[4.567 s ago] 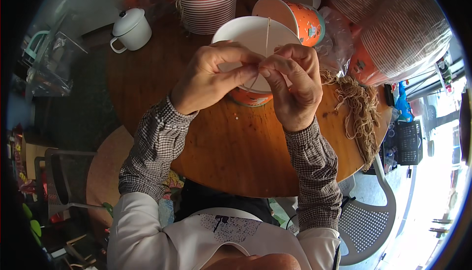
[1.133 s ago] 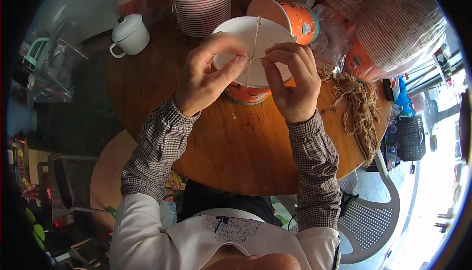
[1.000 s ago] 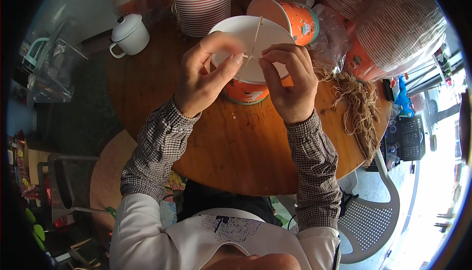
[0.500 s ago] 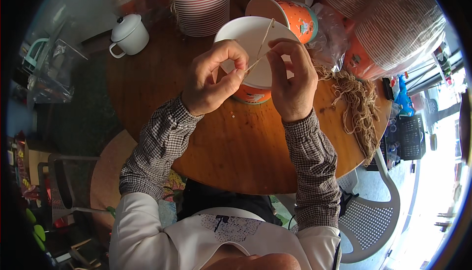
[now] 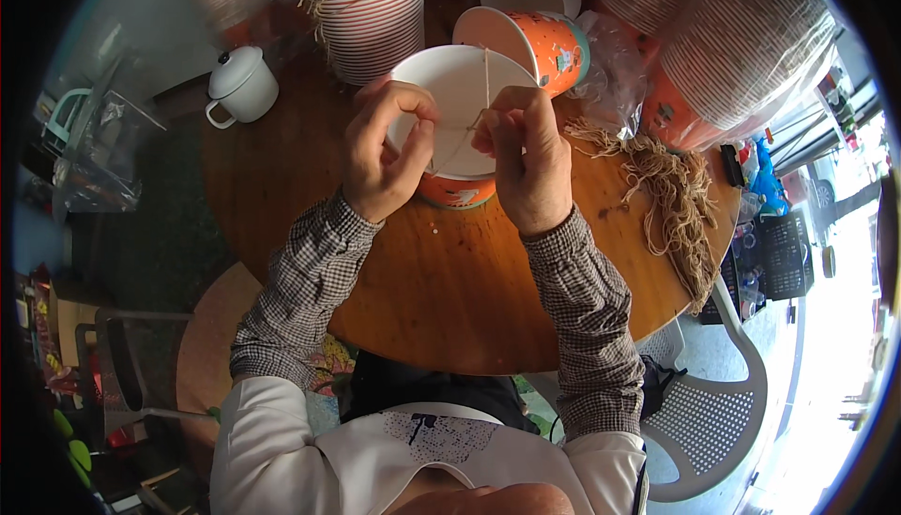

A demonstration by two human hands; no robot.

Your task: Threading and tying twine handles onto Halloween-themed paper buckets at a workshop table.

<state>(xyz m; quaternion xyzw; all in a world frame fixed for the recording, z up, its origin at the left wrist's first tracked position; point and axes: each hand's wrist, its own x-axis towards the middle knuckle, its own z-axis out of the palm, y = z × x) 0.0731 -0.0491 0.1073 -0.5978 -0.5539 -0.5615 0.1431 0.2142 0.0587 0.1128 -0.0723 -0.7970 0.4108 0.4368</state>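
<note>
A paper bucket, white inside and orange outside, stands upright on the table. A thin, pale string hangs from its far rim to a small loop or crossing at my right fingertips. My right hand pinches the string there, over the bucket's right side. My left hand is at the left rim, thumb and forefinger brought together. A faint strand runs across the bucket's mouth between the hands and seems to end in the left pinch.
On the round wooden table lies a bundle of loose strings at right. Behind are a tall stack of buckets, a tipped orange bucket and plastic-wrapped stacks. A white lidded enamel mug stands at left. A perforated chair is at lower right.
The hands have moved slightly apart, the left one toward the left rim. The string now crosses itself at my right fingertips. The whole view has shifted a little.
</note>
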